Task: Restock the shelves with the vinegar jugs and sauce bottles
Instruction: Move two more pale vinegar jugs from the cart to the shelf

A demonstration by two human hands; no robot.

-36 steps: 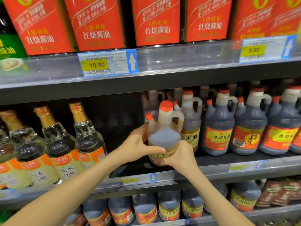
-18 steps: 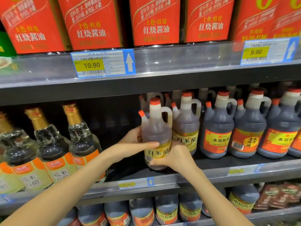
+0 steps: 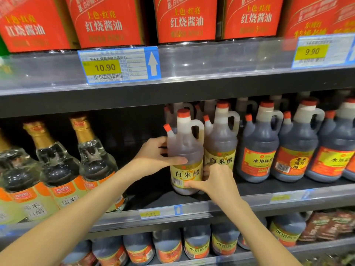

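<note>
A brown vinegar jug (image 3: 185, 148) with red caps and a yellow label stands upright on the middle shelf (image 3: 249, 200). My left hand (image 3: 153, 156) grips its left side, thumb across the front above the label. My right hand (image 3: 215, 179) holds its lower right side, thumb on the label's bottom edge. A matching jug (image 3: 221, 139) stands right beside it, touching.
Dark vinegar jugs (image 3: 258, 148) fill the shelf to the right. Clear glass bottles with gold necks (image 3: 94, 162) stand to the left, with a dark gap between them and my jug. Red soy sauce containers (image 3: 184, 18) line the upper shelf; more jugs (image 3: 196, 240) sit below.
The jug went from lifted and tilted to upright and down onto the shelf next to the matching jug. Both hands stayed on it.
</note>
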